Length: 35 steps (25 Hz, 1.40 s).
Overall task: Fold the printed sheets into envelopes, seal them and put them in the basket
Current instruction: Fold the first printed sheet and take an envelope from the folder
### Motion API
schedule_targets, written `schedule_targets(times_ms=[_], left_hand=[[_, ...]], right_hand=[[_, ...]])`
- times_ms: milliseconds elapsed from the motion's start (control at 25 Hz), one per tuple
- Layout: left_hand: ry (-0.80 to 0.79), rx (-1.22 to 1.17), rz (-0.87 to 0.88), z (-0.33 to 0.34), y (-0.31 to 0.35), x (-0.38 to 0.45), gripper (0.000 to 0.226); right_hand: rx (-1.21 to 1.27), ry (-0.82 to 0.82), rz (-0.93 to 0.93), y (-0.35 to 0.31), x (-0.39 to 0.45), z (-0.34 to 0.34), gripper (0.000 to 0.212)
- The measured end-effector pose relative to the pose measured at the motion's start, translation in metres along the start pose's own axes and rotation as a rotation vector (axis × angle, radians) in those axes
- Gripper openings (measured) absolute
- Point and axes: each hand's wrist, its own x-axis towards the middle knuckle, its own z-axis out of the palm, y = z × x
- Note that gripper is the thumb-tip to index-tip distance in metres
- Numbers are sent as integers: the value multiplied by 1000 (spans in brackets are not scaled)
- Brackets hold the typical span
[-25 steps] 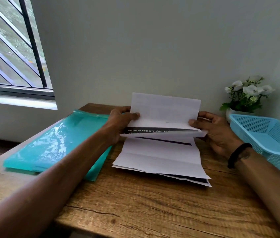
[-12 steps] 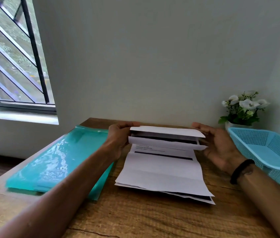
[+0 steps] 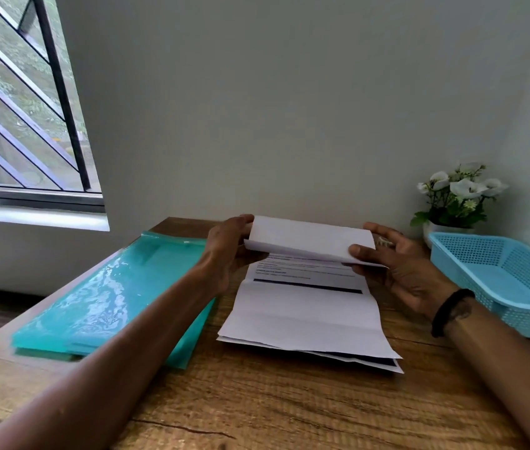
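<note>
A folded white sheet [image 3: 309,240] is held a little above the table near the wall. My left hand [image 3: 229,246] grips its left end, and my right hand [image 3: 396,264] pinches its right end between thumb and fingers. Under it lies a small stack of creased printed sheets [image 3: 306,315], with a black bar and lines of text showing on the top one. The light blue mesh basket [image 3: 497,280] stands at the right, with nothing visible inside it.
A teal plastic folder [image 3: 108,297] lies on the wooden table [image 3: 289,407] to the left of the sheets. A white pot of white flowers [image 3: 452,203] stands behind the basket by the wall. A barred window is at the upper left.
The upright top flap of the sheet has been folded down into a flat packet, which both hands now hold lifted above the stack. The camera view has tilted upward.
</note>
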Motion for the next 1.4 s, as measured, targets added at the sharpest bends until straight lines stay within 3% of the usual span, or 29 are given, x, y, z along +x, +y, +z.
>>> schedule_targets(times_ms=[200, 440, 600, 760, 840, 1040, 1120, 1200, 1400], left_hand=[[-208, 195, -32, 0, -4, -3, 34], [-112, -14, -119, -1, -2, 1, 32], [-125, -167, -192, -5, 1, 3, 57], [-135, -168, -188, -4, 5, -3, 53], [-122, -68, -110, -1, 5, -4, 31], [-88, 138, 184, -5, 5, -2, 43], [-55, 312, 426, -3, 5, -5, 33], [-60, 483, 676, 7, 4, -11, 19], [-116, 602, 949, 25, -5, -26, 11]], right_hand=[[-17, 61, -29, 0, 2, -4, 68], [-46, 81, -61, 2, 5, -4, 39], [-61, 34, -143, 2, 5, -2, 30], [-308, 32, -238, 0, 4, -1, 23], [-425, 30, -255, -4, 4, -1, 25], [-187, 244, -389, -34, -3, -4, 22], [-576, 358, -647, -37, -12, 1, 26], [-936, 279, -852, -28, -19, 13, 38], [-1323, 112, -1186, 3, -9, 29, 27]])
